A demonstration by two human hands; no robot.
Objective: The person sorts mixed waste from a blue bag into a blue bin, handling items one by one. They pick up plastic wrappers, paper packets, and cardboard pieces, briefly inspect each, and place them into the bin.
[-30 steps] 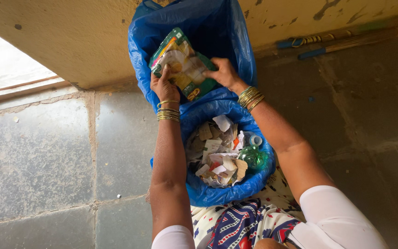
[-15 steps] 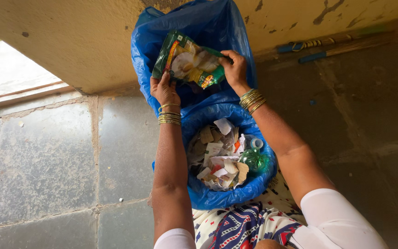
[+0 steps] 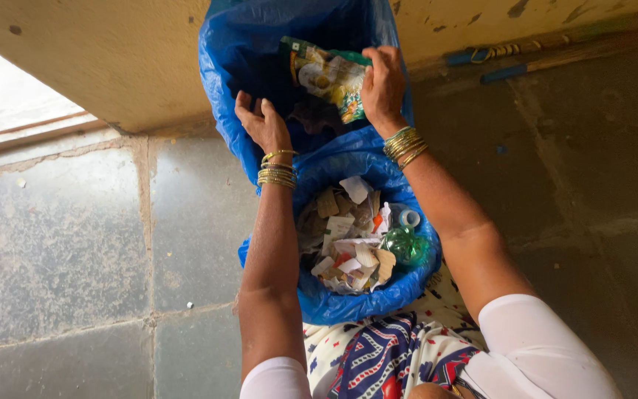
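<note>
Fingers of right hand (image 3: 382, 83) clamp green-edged snack packet (image 3: 328, 75); left hand (image 3: 261, 123) spread apart.

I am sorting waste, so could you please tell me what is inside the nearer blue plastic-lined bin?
The blue plastic-lined bin holds torn paper and cardboard scraps and a crushed green plastic bottle. Whatever lies beneath that top layer is covered.
</note>
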